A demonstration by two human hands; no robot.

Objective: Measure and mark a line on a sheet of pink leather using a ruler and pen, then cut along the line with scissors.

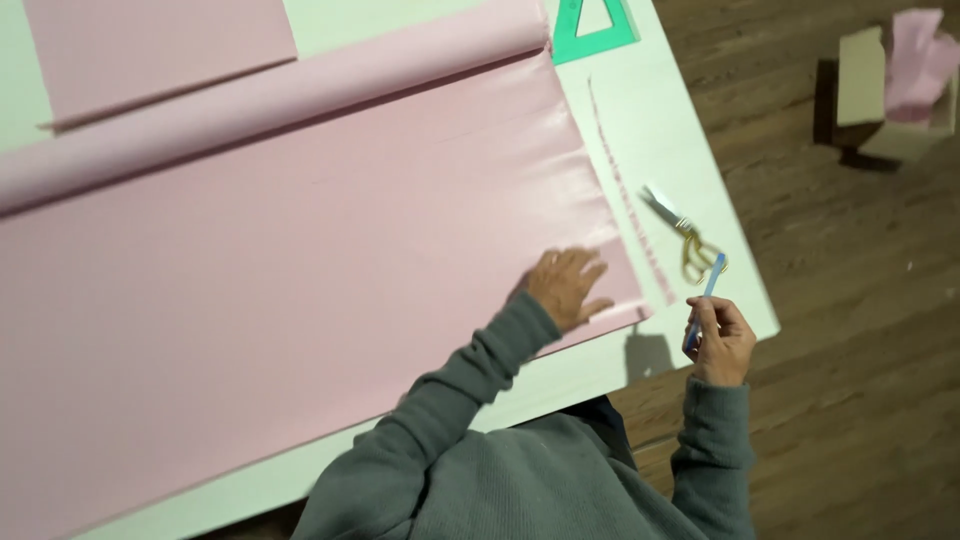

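Left hand [568, 287] down flat on the pink paper sheet [280, 290], fingers spread, palm pressing near the sheet's corner by the tabletop's front edge, not gripping anything. Grey sweatshirt sleeve [470, 390] runs back from it across the front edge.

Right hand [720, 338] is off the paper, hovering over the tabletop's front right corner, fingers pinched round a blue pen [703, 305], or pencil, can't say which; it points up and away from the person.

The sheet covers most of the pale tabletop [690, 130]. It comes off a roll [270, 95] lying across the far side, w/ the loose end reaching the front edge. Its right edge stops short of the tabletop's right edge, leaving a bare strip.

On that bare strip: a thin pink paper offcut [625, 190], long and narrow, just beside the sheet's right edge. Gold-handled scissors [682, 232] next to it, near the right edge, blades shut as far as I can see, close to the right hand but not touching.

Green set square [590, 28] at the far right corner, touching the roll's end. A second pink sheet [160, 50] at the far left, beyond the roll.

Off the table on the wood floor [850, 300], a white box [880, 95] w/ pink scraps [920, 60] in it.
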